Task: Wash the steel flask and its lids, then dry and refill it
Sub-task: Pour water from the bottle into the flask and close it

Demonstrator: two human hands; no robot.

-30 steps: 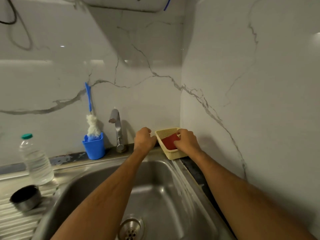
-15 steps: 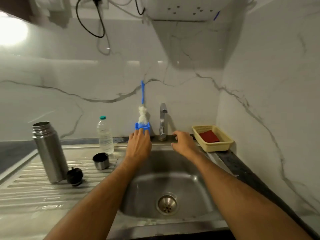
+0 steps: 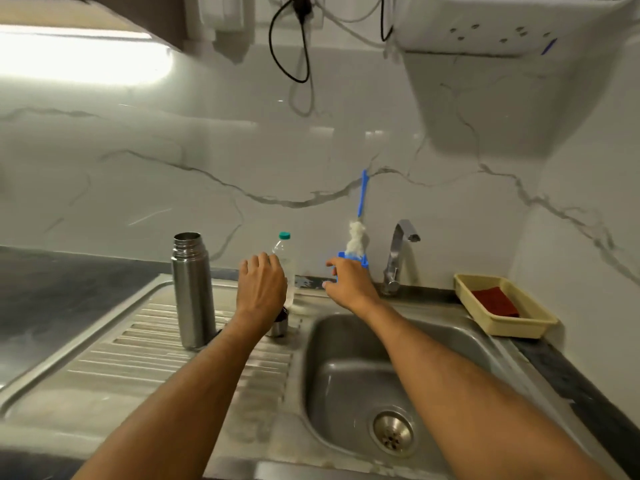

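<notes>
**Both hands shift left toward the drainboard**

Our hands have left the tap side. Uncapped, the tall steel flask point(image 3: 192, 289) stands upright on the ribbed drainboard point(image 3: 145, 358). Our left hand point(image 3: 261, 289), fingers loosely curled and empty, hovers over the small steel cup lid point(image 3: 280, 325). Our right hand point(image 3: 348, 284), fingers spread, hangs before the blue brush holder point(image 3: 363, 260).
</notes>
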